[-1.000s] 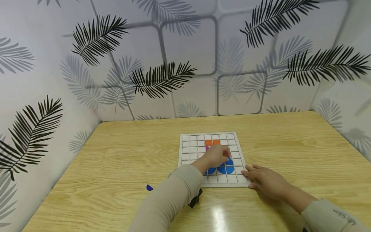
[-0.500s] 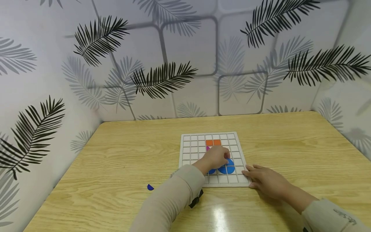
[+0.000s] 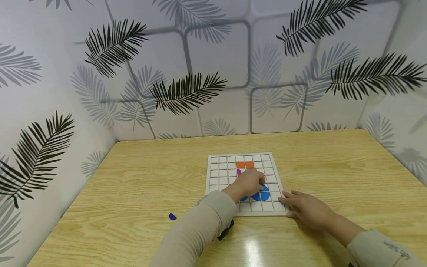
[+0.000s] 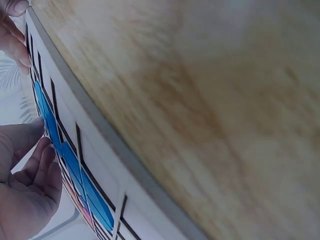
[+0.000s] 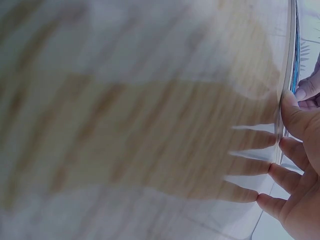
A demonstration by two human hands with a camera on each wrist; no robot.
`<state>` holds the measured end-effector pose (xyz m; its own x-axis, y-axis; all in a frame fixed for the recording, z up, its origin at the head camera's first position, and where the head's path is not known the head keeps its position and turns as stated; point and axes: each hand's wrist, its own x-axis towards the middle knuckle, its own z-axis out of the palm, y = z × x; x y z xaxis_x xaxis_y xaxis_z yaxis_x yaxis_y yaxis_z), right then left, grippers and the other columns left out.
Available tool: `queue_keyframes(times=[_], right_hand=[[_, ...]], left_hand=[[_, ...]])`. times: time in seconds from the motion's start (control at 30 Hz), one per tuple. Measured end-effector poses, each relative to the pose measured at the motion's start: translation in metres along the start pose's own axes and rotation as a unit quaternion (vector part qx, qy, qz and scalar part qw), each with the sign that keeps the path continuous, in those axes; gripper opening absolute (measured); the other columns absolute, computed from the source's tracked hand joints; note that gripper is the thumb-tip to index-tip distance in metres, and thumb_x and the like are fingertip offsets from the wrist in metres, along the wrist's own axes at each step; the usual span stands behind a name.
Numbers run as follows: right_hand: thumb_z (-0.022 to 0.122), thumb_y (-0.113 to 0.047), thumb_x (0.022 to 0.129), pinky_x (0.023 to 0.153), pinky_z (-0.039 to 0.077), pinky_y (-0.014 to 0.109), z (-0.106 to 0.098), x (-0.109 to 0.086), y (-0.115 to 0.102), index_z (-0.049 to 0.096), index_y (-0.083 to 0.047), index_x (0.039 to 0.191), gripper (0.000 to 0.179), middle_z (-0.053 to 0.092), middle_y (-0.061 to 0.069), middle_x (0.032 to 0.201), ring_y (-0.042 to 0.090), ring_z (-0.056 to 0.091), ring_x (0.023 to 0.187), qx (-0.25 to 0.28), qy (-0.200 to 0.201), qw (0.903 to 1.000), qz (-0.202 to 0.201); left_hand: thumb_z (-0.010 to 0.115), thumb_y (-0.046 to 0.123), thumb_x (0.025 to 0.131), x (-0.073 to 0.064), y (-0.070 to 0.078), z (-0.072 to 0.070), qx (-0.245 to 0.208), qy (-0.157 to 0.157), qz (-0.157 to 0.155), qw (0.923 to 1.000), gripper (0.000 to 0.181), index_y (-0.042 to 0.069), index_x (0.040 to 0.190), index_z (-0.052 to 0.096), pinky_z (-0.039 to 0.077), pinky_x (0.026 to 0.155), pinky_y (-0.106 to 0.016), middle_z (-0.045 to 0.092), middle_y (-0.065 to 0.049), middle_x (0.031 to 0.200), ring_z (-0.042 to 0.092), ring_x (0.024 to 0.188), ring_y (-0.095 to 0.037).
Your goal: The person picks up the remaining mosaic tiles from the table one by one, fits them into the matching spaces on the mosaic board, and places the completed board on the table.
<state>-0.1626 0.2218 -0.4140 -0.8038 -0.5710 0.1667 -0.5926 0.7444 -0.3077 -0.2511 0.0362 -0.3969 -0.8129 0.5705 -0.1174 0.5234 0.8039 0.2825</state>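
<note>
A white gridded board lies on the wooden table, with flat coloured tiles in some of its squares. Over its lower middle, my left hand has its thumb and curled fingertips at a blue quarter-circle tile, pinching it at the board's surface. That tile sits among others forming a blue round shape; a second blue shape is partly covered by the hand. In the left wrist view, blue tiles run along the board beside the fingers. My right hand rests at the board's right edge, fingers extended, fingertips touching table and rim.
Two orange square tiles and a magenta tile sit higher on the board. A loose dark blue half-round piece lies on the table left of the left sleeve. A patterned wall stands behind the table.
The gap across the right blue round shape has closed as the left fingers settled its upper tile. The left hand shifted only slightly; the right hand stayed at the board's edge.
</note>
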Motion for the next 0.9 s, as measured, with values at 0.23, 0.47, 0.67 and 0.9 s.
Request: queue_keyframes(times=[0.23,0.47,0.67,0.9], right_hand=[[0.062,-0.020,0.078,0.081,0.036,0.051,-0.003,0.000,0.000,0.057,-0.002,0.112,0.039,0.049,0.022,0.116,0.044,0.043,0.104,0.001,0.008,1.0000,-0.002],[0.062,-0.021,0.078,0.081,0.036,0.052,0.001,-0.001,-0.002,0.057,-0.003,0.112,0.039,0.050,0.021,0.116,0.044,0.044,0.103,-0.002,0.012,0.9999,-0.004],[0.061,-0.022,0.079,0.081,0.036,0.052,0.004,0.001,-0.002,0.057,-0.004,0.112,0.039,0.050,0.021,0.116,0.043,0.044,0.104,-0.006,0.005,1.0000,-0.002],[0.060,-0.020,0.080,0.082,0.034,0.053,0.001,0.000,-0.003,0.056,-0.003,0.114,0.038,0.049,0.020,0.118,0.043,0.042,0.106,-0.004,-0.003,0.9999,0.012]], left_hand=[[0.057,0.017,0.083,-0.001,0.002,-0.005,0.020,0.000,0.024,0.9995,0.010,0.014,0.091,0.062,0.038,0.065,-0.018,0.055,0.005,0.082,0.046,0.072,-0.006],[0.057,0.015,0.083,-0.008,-0.005,-0.015,-0.053,0.005,0.020,0.9984,0.011,0.011,0.093,0.061,0.041,0.072,-0.020,0.058,0.004,0.088,0.051,0.081,-0.008],[0.058,0.018,0.083,-0.016,-0.015,-0.026,-0.106,0.024,0.038,0.9933,0.010,0.011,0.089,0.061,0.041,0.069,-0.020,0.058,0.005,0.084,0.053,0.078,-0.006],[0.057,0.017,0.084,-0.037,-0.017,-0.041,-0.133,0.025,0.037,0.9902,0.011,0.010,0.092,0.060,0.041,0.066,-0.018,0.057,0.006,0.085,0.052,0.075,-0.005]])
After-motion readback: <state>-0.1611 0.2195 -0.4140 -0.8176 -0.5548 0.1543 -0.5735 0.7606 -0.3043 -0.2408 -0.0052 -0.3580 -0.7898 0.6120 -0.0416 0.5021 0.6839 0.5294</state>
